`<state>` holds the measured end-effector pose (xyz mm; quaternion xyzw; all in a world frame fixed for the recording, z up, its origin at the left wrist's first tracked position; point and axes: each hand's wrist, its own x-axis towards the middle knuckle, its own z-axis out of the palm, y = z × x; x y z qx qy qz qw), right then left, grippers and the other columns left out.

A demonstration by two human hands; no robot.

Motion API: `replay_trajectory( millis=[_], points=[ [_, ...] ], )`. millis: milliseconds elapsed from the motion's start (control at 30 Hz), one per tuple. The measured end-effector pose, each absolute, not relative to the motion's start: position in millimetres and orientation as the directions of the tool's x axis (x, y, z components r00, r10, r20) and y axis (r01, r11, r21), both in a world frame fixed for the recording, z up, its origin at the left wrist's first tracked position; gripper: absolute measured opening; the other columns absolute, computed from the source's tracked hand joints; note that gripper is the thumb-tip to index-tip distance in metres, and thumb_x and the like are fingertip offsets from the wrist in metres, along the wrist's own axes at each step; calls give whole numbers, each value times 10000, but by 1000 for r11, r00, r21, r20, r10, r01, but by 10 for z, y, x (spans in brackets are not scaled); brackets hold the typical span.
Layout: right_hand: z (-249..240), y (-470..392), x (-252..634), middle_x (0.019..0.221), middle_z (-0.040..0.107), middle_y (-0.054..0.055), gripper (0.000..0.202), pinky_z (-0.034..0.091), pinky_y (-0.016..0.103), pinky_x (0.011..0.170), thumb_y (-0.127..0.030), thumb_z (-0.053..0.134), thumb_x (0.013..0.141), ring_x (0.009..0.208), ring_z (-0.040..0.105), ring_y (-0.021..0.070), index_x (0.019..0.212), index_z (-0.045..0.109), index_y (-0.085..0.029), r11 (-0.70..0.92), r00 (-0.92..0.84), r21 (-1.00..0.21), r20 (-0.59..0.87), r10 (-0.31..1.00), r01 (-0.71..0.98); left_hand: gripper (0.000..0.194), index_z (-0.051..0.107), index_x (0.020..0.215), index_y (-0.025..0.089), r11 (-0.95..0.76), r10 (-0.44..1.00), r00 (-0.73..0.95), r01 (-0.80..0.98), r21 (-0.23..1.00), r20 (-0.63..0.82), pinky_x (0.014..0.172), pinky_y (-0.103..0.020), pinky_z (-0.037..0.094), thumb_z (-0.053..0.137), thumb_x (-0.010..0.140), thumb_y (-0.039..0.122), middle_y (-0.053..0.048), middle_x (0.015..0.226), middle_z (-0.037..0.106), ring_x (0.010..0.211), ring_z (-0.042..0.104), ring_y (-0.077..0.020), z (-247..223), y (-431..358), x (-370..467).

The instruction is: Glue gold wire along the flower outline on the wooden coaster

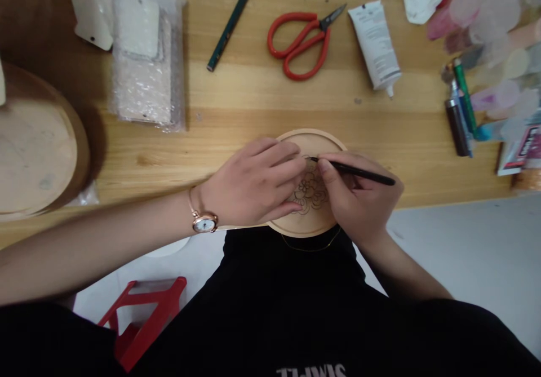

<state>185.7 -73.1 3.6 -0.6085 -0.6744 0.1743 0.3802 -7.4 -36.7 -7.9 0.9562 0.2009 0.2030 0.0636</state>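
A round, pale wooden plate with a raised rim lies at the table's front edge, partly covered by both hands. Dark line flowers are drawn on its face. My left hand rests on the plate's left side, fingers loosely bent, thumb apart, holding nothing I can see. In my right hand a slim black pen is pinched between thumb and fingers. Its tip points left and touches or nearly touches the upper part of the drawing, close to my left fingertips.
Beyond the plate lie a green pencil, red-handled scissors and a white tube. A bubble-wrapped pack and a round wooden piece are on the left. Pens and several small bottles crowd the right. A red stool stands below.
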Motion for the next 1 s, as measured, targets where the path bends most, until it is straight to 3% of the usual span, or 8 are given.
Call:
replay_trajectory(
  millis=[500, 1000],
  points=[
    [47, -806, 1723, 785, 739, -4, 84, 579, 297, 684, -170, 650, 827, 729, 698, 151, 824, 720, -217, 100, 168, -723, 289, 942, 683, 423, 672, 897, 137, -908, 416, 838, 360, 214, 354, 863, -394, 504, 409, 991, 455, -87, 1074, 662, 1077, 584, -253, -91, -363, -75],
    [18, -819, 1696, 773, 728, -4, 89, 569, 297, 660, -191, 630, 846, 716, 686, 148, 816, 711, -214, 74, 204, -746, 274, 940, 661, 474, 644, 1094, 92, -905, 426, 828, 386, 181, 364, 886, -421, 528, 399, 985, 483, -151, 1147, 645, 1155, 579, -309, -72, -368, -83]
  ],
)
